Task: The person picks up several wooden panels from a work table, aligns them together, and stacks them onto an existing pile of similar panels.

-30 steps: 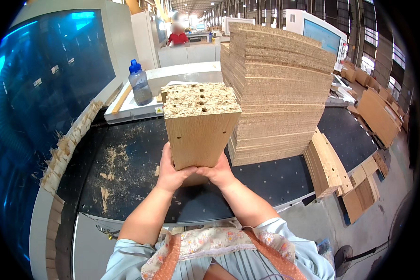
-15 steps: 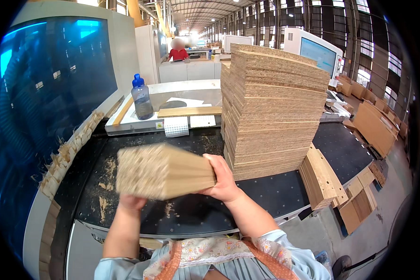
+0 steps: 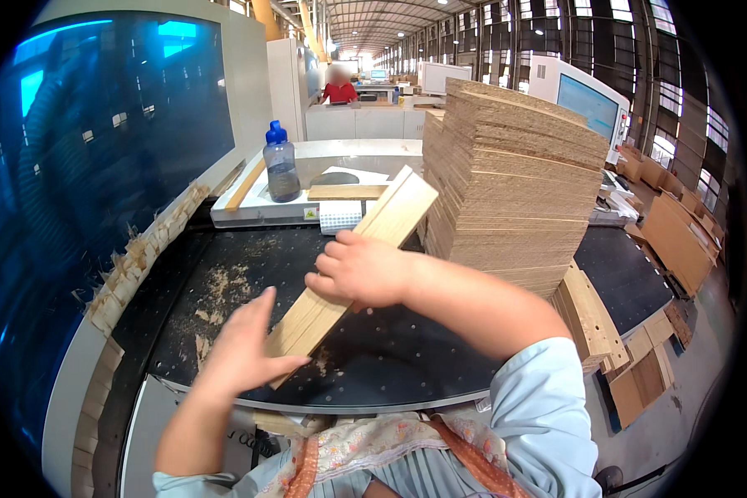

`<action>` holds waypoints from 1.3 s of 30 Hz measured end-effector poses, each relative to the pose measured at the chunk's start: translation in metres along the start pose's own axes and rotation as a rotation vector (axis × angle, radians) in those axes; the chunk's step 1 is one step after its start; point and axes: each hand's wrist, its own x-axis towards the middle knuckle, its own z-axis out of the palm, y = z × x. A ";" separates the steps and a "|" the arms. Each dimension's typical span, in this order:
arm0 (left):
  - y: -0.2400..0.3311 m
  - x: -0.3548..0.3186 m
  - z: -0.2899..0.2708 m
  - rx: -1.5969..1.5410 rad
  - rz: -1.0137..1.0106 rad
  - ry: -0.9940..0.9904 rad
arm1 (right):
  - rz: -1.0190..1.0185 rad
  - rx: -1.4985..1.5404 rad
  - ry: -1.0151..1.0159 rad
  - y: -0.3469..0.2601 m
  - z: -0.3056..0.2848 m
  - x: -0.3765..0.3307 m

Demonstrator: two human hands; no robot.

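A short bundle of wood-grain board strips is held slantwise above the black worktable, its far end toward the tall stack. My right hand is wrapped over the middle of the bundle, fingers curled around its left edge. By the near end, my left hand has its thumb and fingers spread apart; it grips nothing, and whether it touches the bundle is unclear. To the right stands a tall stack of particleboard pieces, with raw speckled edges showing.
The black worktable carries scattered sawdust. A blue-capped bottle stands on a white ledge behind it. On the left is a machine with a blue window. More wood strips lie at the right edge. A person in red is far back.
The bundle has turned from its speckled end facing left to a slanted position with its wood-grain face up. My right hand moved left and over it; my left hand has let go and opened.
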 end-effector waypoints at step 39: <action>0.156 0.076 0.208 -2.403 -0.044 -1.110 | 0.824 2.184 1.176 -0.097 0.044 -0.185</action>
